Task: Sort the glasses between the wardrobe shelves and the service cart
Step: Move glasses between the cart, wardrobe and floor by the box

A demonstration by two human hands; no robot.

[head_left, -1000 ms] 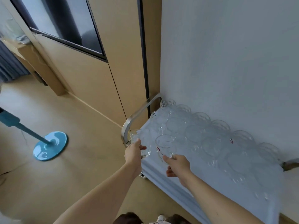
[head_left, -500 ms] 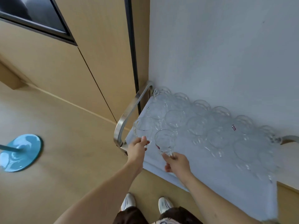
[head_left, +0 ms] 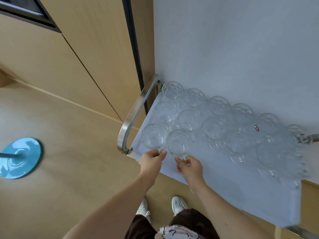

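Several clear glasses stand packed in rows on the service cart, whose top is covered with a pale blue cloth. My left hand pinches the handle of the front-left glass at the cart's near corner. My right hand grips the handle of the glass beside it. Both glasses sit upright on the cloth. One glass further back carries a small red sticker.
The cart's steel handle curves up at its left end, close to wooden wardrobe doors. A white wall backs the cart. A blue round stand base sits on the wooden floor at left. My shoes are below.
The view has tilted down and shifted toward the cart. Both hands stay at the two front glasses, now holding them lower down by the handles.
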